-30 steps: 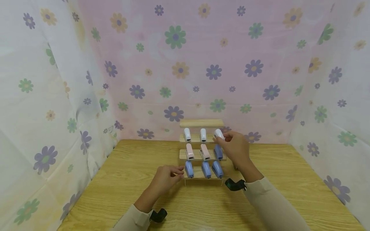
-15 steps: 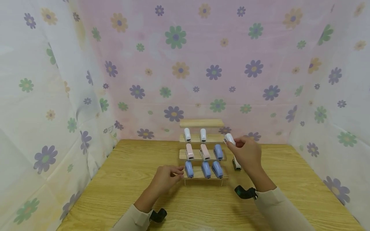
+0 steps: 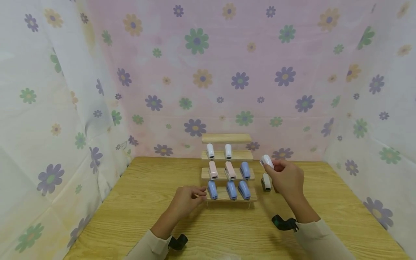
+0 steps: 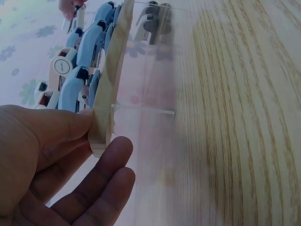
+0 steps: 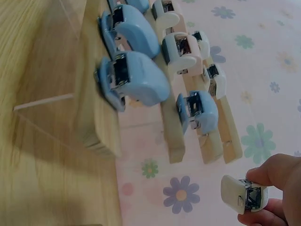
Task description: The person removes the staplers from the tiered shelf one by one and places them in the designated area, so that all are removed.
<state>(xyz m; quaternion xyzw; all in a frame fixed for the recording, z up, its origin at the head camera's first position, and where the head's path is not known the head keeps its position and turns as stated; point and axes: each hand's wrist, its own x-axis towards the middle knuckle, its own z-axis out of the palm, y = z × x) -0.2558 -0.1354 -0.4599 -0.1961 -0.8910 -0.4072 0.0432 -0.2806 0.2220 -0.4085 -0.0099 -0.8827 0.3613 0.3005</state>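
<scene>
My right hand [image 3: 287, 179] pinches a small white stapler [image 3: 267, 161] in the air to the right of the tiered wooden stand [image 3: 226, 138]. In the right wrist view, that held stapler [image 5: 232, 194] is between thumb and fingers, apart from the shelves. My left hand [image 3: 186, 200] grips the left end of the lowest shelf [image 4: 100, 127], thumb on top. Blue staplers [image 3: 232, 190] line this bottom shelf. On the tier above are two pink staplers [image 3: 230, 170] and a blue one [image 3: 245, 170]. Two white staplers [image 3: 228, 151] stand on the tier behind; the top shelf is bare.
A whitish stapler [image 3: 266, 182] stands on the wood-grain table [image 3: 224, 231], right of the stand and close to my right hand. Clear supports [image 4: 143, 109] hold up the bottom shelf. Flower-printed cloth [image 3: 221, 65] encloses the back and both sides.
My right hand has lifted the white stapler off the third tier's right end and carried it rightward. The stapler on the table has come into view. My left hand has stayed put.
</scene>
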